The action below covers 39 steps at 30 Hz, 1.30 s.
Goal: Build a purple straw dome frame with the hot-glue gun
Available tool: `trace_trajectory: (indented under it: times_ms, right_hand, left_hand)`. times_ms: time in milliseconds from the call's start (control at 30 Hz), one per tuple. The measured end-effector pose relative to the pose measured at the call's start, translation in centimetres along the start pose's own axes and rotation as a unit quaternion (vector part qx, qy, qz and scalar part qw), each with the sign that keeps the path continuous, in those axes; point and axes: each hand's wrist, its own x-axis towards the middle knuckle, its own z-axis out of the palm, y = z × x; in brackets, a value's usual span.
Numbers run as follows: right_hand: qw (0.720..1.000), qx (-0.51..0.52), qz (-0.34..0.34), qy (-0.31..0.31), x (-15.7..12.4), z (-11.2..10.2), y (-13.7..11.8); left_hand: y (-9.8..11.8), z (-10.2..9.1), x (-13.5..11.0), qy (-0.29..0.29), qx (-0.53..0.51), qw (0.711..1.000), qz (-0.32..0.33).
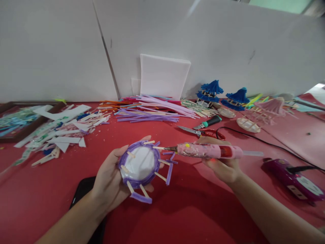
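My left hand [111,173] cradles a round craft base [142,162] with a white middle and a purple pipe-cleaner rim. Short wooden sticks stand out around its edge, and purple pipe-cleaner pieces [141,197] bridge some of their ends. In my right hand [223,166] is a pink hot glue gun [203,150], its fingers wrapped round the body. The gun points left, its metal nozzle at the tip of one stick on the base's right side; whether they touch I cannot tell. A clear glue stick [253,153] sticks out of the gun's back end.
Purple pipe cleaners [149,117] lie behind my hands, near scissors [190,130] and a utility knife [209,122]. Paper scraps [66,139] cover the left. Blue-roofed models [210,91] stand at back right. A magenta power strip [294,179] and black cord lie right; a phone [85,186] is under my left forearm.
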Motion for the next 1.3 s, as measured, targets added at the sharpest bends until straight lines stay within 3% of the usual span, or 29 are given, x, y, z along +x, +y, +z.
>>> trace_trajectory:
  times_ms: [733, 1000, 1167, 1300]
  right_hand:
    - [0.999, -0.020, -0.033, 0.003, 0.2, -0.2, -0.1]
    - [0.999, -0.032, -0.015, 0.019, 0.2, 0.0, -0.2]
    - [0.997, -0.054, 0.024, 0.050, -0.3, -0.1, 0.3]
    - [0.999, -0.014, -0.005, 0.044, -0.5, -0.4, 0.5]
  left_hand:
    - [0.0, 0.0, -0.1, -0.006, 0.000, 1.000, 0.005]
    - [-0.1, -0.4, 0.0, -0.011, -0.020, 1.000, 0.014]
    - [-0.3, -0.8, 0.1, -0.048, -0.043, 0.998, -0.010]
    - [-0.5, -0.9, 0.0, -0.038, -0.029, 0.998, -0.037]
